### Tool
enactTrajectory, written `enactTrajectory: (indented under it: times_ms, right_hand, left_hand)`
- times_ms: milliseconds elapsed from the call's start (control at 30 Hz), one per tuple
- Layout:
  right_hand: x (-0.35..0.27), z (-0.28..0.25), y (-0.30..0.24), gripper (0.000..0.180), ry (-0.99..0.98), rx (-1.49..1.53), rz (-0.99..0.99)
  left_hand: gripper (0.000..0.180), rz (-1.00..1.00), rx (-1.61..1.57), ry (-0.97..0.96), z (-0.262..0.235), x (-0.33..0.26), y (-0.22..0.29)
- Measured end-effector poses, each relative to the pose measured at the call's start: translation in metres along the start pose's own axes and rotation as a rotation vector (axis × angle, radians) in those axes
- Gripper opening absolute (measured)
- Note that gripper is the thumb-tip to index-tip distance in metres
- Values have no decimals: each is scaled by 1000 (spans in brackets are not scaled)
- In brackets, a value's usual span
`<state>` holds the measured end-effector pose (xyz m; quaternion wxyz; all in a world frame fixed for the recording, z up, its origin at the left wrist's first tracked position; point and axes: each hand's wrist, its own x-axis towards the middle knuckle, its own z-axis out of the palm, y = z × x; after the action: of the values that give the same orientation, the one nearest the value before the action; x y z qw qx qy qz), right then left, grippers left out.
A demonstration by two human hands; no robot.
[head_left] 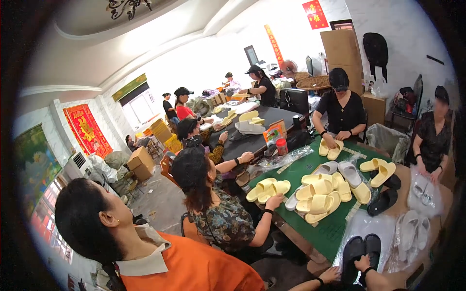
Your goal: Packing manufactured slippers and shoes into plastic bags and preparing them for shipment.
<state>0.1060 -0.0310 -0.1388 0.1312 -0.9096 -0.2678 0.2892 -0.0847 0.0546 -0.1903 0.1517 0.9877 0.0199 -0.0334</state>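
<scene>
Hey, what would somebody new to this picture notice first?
Probably the bright orange top at lower left. Next, the pale yellow slippers piled on the green mat, right of centre. Then the black slippers at the wearer's right hand, near the bottom edge.

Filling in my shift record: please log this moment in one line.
left hand: near clear plastic bag; right hand: on black slippers; grip: unclear; nearby: yellow slippers on green mat

1. Black slippers (pixel 351 250): one pair, on clear plastic (pixel 388 227).
2. Right hand (pixel 363 264): touching pair.
3. Left hand (pixel 331 275): just beside.
4. Yellow slippers (pixel 318 204): heaped, green mat (pixel 291 169).
</scene>
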Motion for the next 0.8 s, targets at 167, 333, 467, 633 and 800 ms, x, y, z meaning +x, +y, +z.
enactTrajectory:
  times_ms: [167,333,467,633,800]
  right_hand:
    - [-11,-14,1,45,56,10,-44]
    - [-8,-19,45,46,202,168,-259]
    - [-66,-69,19,44,149,554,-512]
    - [-103,-85,34,35,117,441,-402]
    - [-114,-84,54,32,94,409,-444]
  left_hand:
    - [38,69,104,352,37,-3,-2]
    - [47,117,186,588,16,-4,4]
    - [33,153,129,467,4,3,5]
    - [34,83,135,207,21,12,-3]
    - [31,83,94,-218,-31,10,10]
